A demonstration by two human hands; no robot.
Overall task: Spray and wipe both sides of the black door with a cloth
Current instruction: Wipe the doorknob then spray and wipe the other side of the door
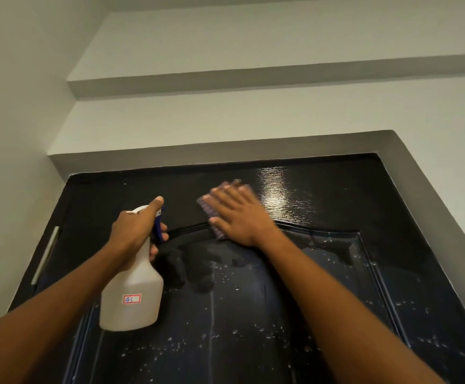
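While the left hand (135,231) held a white plastic spray bottle (131,295), the right hand (237,217) pressed a purple cloth (212,214) flat to the glossy black panelled door (322,273).

Right grip lay spread, fingers open over the cloth, high on the door near its top edge. Left grip was wrapped shut round the bottle's neck, beside the blue trigger (159,225), left of the cloth and clear of the door face. Droplets (225,275) speckled the panel below both grips.
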